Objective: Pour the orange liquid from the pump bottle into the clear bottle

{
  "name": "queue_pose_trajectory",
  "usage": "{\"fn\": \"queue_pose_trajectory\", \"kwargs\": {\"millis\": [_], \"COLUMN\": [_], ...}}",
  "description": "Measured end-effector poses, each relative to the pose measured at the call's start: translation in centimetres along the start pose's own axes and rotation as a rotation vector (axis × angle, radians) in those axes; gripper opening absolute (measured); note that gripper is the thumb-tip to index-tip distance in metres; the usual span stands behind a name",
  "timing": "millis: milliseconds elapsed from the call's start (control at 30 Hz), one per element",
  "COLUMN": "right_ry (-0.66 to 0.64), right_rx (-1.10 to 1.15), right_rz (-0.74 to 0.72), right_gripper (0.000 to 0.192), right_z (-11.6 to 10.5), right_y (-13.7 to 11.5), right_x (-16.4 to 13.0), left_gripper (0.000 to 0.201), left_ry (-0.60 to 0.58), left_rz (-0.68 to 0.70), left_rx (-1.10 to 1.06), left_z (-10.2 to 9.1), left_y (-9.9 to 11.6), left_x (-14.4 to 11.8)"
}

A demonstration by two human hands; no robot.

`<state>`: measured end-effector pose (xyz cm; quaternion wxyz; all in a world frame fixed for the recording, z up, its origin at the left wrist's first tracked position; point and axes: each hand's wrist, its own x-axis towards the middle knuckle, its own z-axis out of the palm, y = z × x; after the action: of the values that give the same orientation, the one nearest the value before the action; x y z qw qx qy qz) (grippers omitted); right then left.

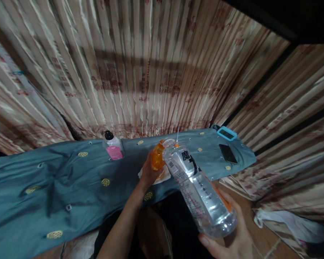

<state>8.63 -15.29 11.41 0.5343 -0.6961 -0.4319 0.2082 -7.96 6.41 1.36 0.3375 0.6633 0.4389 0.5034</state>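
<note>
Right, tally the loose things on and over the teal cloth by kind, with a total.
Bottles: 3 – the large clear bottle in the right hand, the small orange bottle in the left hand, the pink-labelled bottle standing on the cloth.
Phones: 1 – the black phone.
Blue-framed devices: 1 – blue-framed device.
White paper: 1 – white paper.
Total: 6

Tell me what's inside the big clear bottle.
The clear bottle, tilted in the right hand, holds clear liquid pooled toward its base; its mouth meets the orange container in the left hand. The label hides part of the inside.
</note>
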Motion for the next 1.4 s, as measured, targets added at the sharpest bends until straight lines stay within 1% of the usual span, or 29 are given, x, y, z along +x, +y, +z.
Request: {"fn": "queue_pose_trajectory", "kwargs": {"millis": [167, 400, 567, 767, 933, 1000, 1167, 1267, 1400], "right_ry": [0.003, -0.002, -0.002, -0.005, -0.006, -0.003, -0.010, -0.002, 0.013], "right_rx": [-0.001, 0.008, -0.033, 0.028, -0.003, -0.017, 0.016, 0.002, -0.017], "right_rz": [0.024, -0.004, -0.052, -0.017, -0.040, -0.052, -0.047, -0.065, -0.031], "right_gripper": [0.085, 0.086, 0.083, 0.087, 0.089, 0.087, 0.085, 0.089, 0.099], "right_z": [0.01, -0.04, -0.18, -0.08, -0.18, -0.20, -0.18, -0.24, -0.32], "right_y": [-0.14, 0.16, 0.31, 0.52, 0.34, 0.23, 0.16, 0.16, 0.07], "right_x": [-0.03, 0.05, 0.09, 0.06, 0.20, 0.21, 0.13, 0.17, 0.21], "left_gripper": [0.075, 0.075, 0.073, 0.073, 0.072, 0.073, 0.074, 0.073, 0.072], "left_ry": [0.005, 0.006, 0.007, 0.025, 0.019, 0.021, 0.028, 0.029, 0.021], "left_rz": [0.014, -0.020, 0.002, 0.031, 0.034, 0.034, 0.032, 0.040, 0.038], "left_rx": [0.011, 0.004, -0.002, 0.010, 0.014, 0.022, 0.048, 0.056, 0.039], "left_z": [0.02, 0.00, -0.02, 0.09, 0.11, 0.13, 0.16, 0.16, 0.17], "left_y": [-0.05, 0.13, 0.23, 0.08, -0.18, -0.29, -0.39, -0.29, -0.05], "left_x": [0.00, 0.01, 0.01, 0.00, -0.02, -0.01, -0.05, -0.08, -0.04]}}
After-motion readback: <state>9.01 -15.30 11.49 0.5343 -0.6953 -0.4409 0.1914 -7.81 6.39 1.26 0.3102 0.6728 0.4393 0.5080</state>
